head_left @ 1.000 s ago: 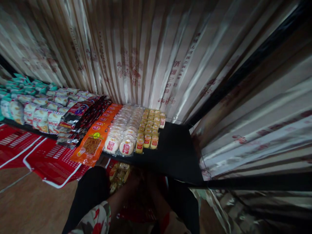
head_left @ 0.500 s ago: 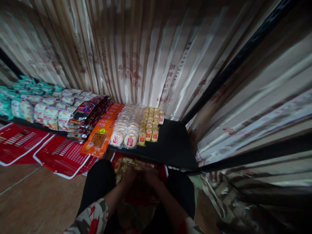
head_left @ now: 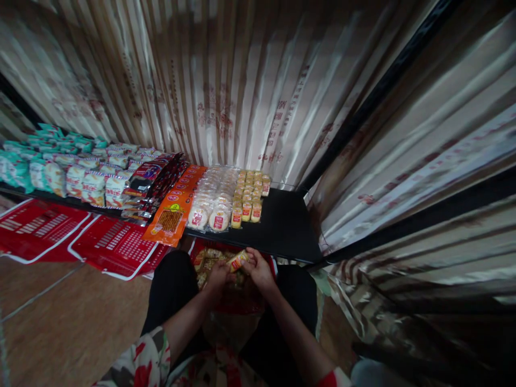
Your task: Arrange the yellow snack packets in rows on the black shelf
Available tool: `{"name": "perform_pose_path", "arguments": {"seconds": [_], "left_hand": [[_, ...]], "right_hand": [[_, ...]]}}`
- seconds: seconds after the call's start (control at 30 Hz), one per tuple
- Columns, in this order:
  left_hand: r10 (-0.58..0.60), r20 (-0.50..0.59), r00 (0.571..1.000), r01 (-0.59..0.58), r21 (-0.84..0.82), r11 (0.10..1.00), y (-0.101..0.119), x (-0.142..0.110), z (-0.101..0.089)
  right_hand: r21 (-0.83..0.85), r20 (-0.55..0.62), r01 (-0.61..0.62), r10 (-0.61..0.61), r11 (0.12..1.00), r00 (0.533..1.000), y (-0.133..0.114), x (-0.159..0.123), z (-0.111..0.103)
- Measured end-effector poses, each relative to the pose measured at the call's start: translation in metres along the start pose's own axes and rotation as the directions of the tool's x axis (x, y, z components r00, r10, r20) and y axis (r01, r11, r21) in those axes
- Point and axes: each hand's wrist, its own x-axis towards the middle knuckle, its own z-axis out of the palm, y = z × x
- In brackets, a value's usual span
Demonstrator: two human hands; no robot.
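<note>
held packet (head_left: 238, 261): glossy plastic | shelf (head_left: 284, 223): smooth, matt | curtain (head_left: 250, 107): satiny cloth | baskets (head_left: 107, 244): plastic

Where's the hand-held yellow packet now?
The yellow packet is low and central in the head view, between left hand and right hand, over the red basket.

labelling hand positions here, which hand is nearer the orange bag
Left. The left hand is lower and right of the orange bag; the right hand is farther right.
</note>
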Motion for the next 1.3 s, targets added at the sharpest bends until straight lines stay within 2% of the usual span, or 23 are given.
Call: {"name": "perform_pose_path", "arguments": {"seconds": [0.2,0.4,0.47,0.53,0.63,0.73,0.8,0.87,1.1,1.3], "left_hand": [[0.025,-0.004,1.000,-0.026,-0.185,0.982,0.019,-0.008,0.019],[0.100,0.019,0.995,-0.092,-0.256,0.962,0.037,-0.004,0.041],[0.121,0.013,0.993,-0.115,-0.223,0.968,0.043,-0.001,0.047],[0.142,-0.055,0.988,-0.148,-0.139,0.979,0.048,0.004,0.052],[0.260,-0.156,0.953,-0.259,0.023,0.966,0.049,0.012,0.057],[0.392,-0.078,0.917,-0.381,0.123,0.916,0.052,0.019,0.060],[0.439,-0.012,0.898,-0.432,0.147,0.890,0.058,0.021,0.064],[0.472,0.008,0.882,-0.466,0.167,0.869,0.066,0.023,0.067],[0.512,-0.002,0.859,-0.501,0.204,0.841,0.080,0.036,0.069],[0.602,-0.029,0.798,-0.582,0.223,0.782,0.076,0.043,0.065]], "right_hand": [[0.206,-0.024,-0.033,0.039,0.978,0.999,-0.023,-0.003,0.001],[0.180,-0.021,0.042,-0.039,0.983,0.999,-0.033,0.003,-0.003],[0.132,-0.048,0.072,-0.066,0.989,0.997,-0.037,0.012,-0.008],[0.037,-0.114,0.104,-0.099,0.994,0.989,-0.041,0.025,-0.015],[-0.184,-0.224,0.155,-0.195,0.971,0.955,-0.048,0.046,-0.022],[-0.313,-0.213,0.189,-0.263,0.931,0.941,-0.053,0.064,-0.022],[-0.339,-0.187,0.204,-0.279,0.918,0.942,-0.056,0.073,-0.019],[-0.352,-0.180,0.214,-0.290,0.911,0.940,-0.057,0.080,-0.014],[-0.283,-0.197,0.246,-0.307,0.927,0.931,-0.054,0.094,-0.002],[-0.312,-0.273,0.280,-0.368,0.908,0.889,-0.040,0.091,0.002]]}}
